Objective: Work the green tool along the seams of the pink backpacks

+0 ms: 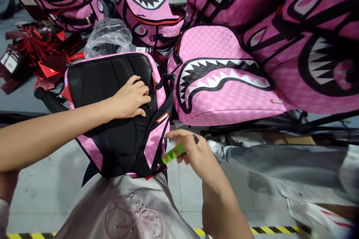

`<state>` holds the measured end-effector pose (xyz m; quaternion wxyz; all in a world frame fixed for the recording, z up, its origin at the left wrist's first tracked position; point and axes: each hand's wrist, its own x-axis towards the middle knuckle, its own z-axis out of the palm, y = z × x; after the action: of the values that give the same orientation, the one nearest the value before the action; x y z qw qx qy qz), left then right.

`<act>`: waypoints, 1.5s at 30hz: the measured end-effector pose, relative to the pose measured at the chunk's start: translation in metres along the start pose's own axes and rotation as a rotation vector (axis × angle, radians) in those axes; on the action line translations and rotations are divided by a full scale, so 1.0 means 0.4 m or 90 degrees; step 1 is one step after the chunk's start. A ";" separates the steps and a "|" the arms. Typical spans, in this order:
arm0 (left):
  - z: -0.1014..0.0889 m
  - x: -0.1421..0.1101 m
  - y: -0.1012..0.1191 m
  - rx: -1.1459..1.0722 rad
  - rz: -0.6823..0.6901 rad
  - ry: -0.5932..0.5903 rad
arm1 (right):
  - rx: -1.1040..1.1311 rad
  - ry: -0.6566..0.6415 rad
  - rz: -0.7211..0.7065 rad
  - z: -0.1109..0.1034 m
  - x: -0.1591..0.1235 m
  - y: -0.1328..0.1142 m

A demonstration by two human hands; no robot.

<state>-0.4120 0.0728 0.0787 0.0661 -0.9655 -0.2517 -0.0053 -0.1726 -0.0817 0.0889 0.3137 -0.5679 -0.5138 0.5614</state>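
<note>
Pressing your left hand [131, 99] flat on the black padded back panel of the pink backpack [117, 119], you hold it propped against your lap, back side up and top handle away from you. Left grip is spread open, fingers resting on the padding, nothing pinched. Your right hand [196, 153] sits just beside the bag's lower right edge, grip closed around a green tool [173, 154] with orange markings; can't tell what kind, maybe a cutter or lighter, tip aimed at the side seam.

As a judgement: you're mid-check on this one bag. Only the back is being worked, the shark-mouth front is face down, and the tool isn't touching fabric yet, so the seam or thread work on this side looks not yet done.

Beyond it lies a pile of pink shark-mouth backpacks [221, 78], no sign which are finished. A crumpled clear plastic bag [108, 37] sits just behind the held bag, and red hang tags [42, 59] lie spread at far left. Hazard tape [275, 229] runs along the floor below.
</note>
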 end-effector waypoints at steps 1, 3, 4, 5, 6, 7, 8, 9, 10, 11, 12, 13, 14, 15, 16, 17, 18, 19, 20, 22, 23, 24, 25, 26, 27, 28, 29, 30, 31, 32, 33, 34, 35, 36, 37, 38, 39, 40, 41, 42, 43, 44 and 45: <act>0.001 -0.004 0.007 -0.010 -0.010 0.015 | 0.068 0.008 -0.023 0.001 0.015 -0.007; 0.003 -0.014 0.023 -0.025 -0.025 0.043 | 0.185 0.037 -0.087 0.018 0.049 -0.014; 0.003 -0.019 0.033 -0.034 -0.028 0.058 | 0.216 0.058 -0.118 0.035 0.067 -0.015; 0.004 -0.025 0.042 -0.044 -0.028 0.073 | 0.227 0.092 -0.145 0.054 0.084 -0.012; 0.006 -0.030 0.051 -0.055 -0.025 0.087 | 0.220 0.140 -0.165 0.076 0.100 -0.006; 0.007 -0.036 0.059 -0.064 -0.021 0.102 | 0.200 0.204 -0.180 0.098 0.113 0.004; 0.009 -0.041 0.066 -0.069 -0.016 0.116 | 0.173 0.279 -0.192 0.119 0.125 0.017; 0.012 -0.046 0.071 -0.070 -0.009 0.131 | 0.146 0.358 -0.205 0.137 0.133 0.032; 0.014 -0.050 0.075 -0.068 -0.003 0.146 | 0.123 0.429 -0.219 0.151 0.139 0.049; 0.017 -0.053 0.077 -0.065 0.001 0.162 | 0.104 0.475 -0.229 0.161 0.142 0.066; 0.019 -0.056 0.079 -0.060 0.002 0.176 | 0.089 0.493 -0.235 0.167 0.143 0.080; 0.021 -0.057 0.080 -0.056 0.002 0.186 | 0.073 0.489 -0.236 0.170 0.142 0.090; 0.023 -0.058 0.081 -0.052 0.001 0.193 | 0.055 0.472 -0.230 0.170 0.140 0.096; 0.025 -0.059 0.081 -0.049 -0.001 0.198 | 0.035 0.449 -0.219 0.169 0.138 0.098; 0.027 -0.059 0.083 -0.047 -0.002 0.201 | 0.017 0.431 -0.204 0.167 0.135 0.096; 0.028 -0.060 0.084 -0.045 -0.002 0.205 | 0.003 0.426 -0.190 0.167 0.134 0.091; 0.029 -0.060 0.087 -0.043 0.001 0.214 | -0.006 0.433 -0.179 0.167 0.133 0.085; 0.030 -0.062 0.090 -0.041 0.005 0.226 | -0.011 0.444 -0.173 0.168 0.133 0.078; 0.031 -0.063 0.094 -0.036 0.008 0.241 | -0.015 0.454 -0.170 0.171 0.133 0.071; 0.031 -0.066 0.102 -0.024 0.006 0.263 | -0.035 0.455 -0.175 0.177 0.134 0.064; 0.031 -0.067 0.106 -0.018 0.001 0.267 | -0.051 0.447 -0.183 0.180 0.134 0.063; 0.031 -0.068 0.108 -0.013 -0.005 0.264 | -0.069 0.438 -0.193 0.182 0.135 0.064; 0.031 -0.068 0.110 -0.010 -0.011 0.256 | -0.087 0.433 -0.204 0.182 0.136 0.068; 0.032 -0.067 0.111 -0.008 -0.015 0.249 | -0.103 0.432 -0.214 0.182 0.137 0.072; 0.033 -0.067 0.112 -0.007 -0.017 0.240 | -0.114 0.437 -0.222 0.181 0.139 0.077; 0.034 -0.066 0.111 -0.009 -0.018 0.232 | -0.118 0.447 -0.224 0.179 0.140 0.083; 0.036 -0.065 0.111 -0.014 -0.017 0.225 | -0.116 0.458 -0.222 0.178 0.141 0.087; 0.038 -0.064 0.110 -0.020 -0.014 0.220 | -0.112 0.463 -0.217 0.177 0.142 0.091; 0.040 -0.064 0.108 -0.029 -0.011 0.217 | -0.110 0.462 -0.214 0.178 0.143 0.093; 0.042 -0.063 0.107 -0.040 -0.009 0.216 | -0.111 0.459 -0.213 0.178 0.144 0.094; 0.044 -0.063 0.107 -0.053 -0.008 0.215 | -0.114 0.457 -0.215 0.179 0.145 0.094; 0.045 -0.063 0.106 -0.068 -0.010 0.213 | -0.115 0.458 -0.217 0.181 0.145 0.093; 0.046 -0.063 0.106 -0.082 -0.014 0.210 | -0.110 0.462 -0.219 0.182 0.146 0.091; 0.046 -0.063 0.106 -0.095 -0.019 0.205 | -0.102 0.466 -0.220 0.183 0.146 0.089; 0.046 -0.063 0.106 -0.105 -0.023 0.197 | -0.093 0.466 -0.220 0.184 0.146 0.088; 0.045 -0.062 0.106 -0.112 -0.028 0.189 | -0.087 0.464 -0.219 0.185 0.147 0.086; 0.044 -0.062 0.107 -0.119 -0.033 0.179 | -0.083 0.459 -0.217 0.185 0.147 0.084; 0.042 -0.061 0.107 -0.127 -0.038 0.168 | -0.081 0.459 -0.211 0.186 0.147 0.083; 0.041 -0.061 0.108 -0.137 -0.043 0.157 | -0.079 0.462 -0.202 0.186 0.148 0.082; 0.039 -0.060 0.108 -0.146 -0.048 0.144 | -0.076 0.463 -0.194 0.186 0.149 0.081; 0.038 -0.060 0.109 -0.152 -0.052 0.136 | -0.074 0.462 -0.189 0.186 0.150 0.080; 0.038 -0.060 0.109 -0.154 -0.054 0.129 | -0.075 0.457 -0.187 0.186 0.151 0.080; 0.038 -0.060 0.109 -0.151 -0.055 0.127 | -0.081 0.453 -0.186 0.186 0.152 0.079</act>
<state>-0.4120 0.0254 0.0572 -0.0239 -0.9494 -0.2830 -0.1338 -0.2463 -0.0498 0.0274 0.5132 -0.6663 -0.4821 0.2455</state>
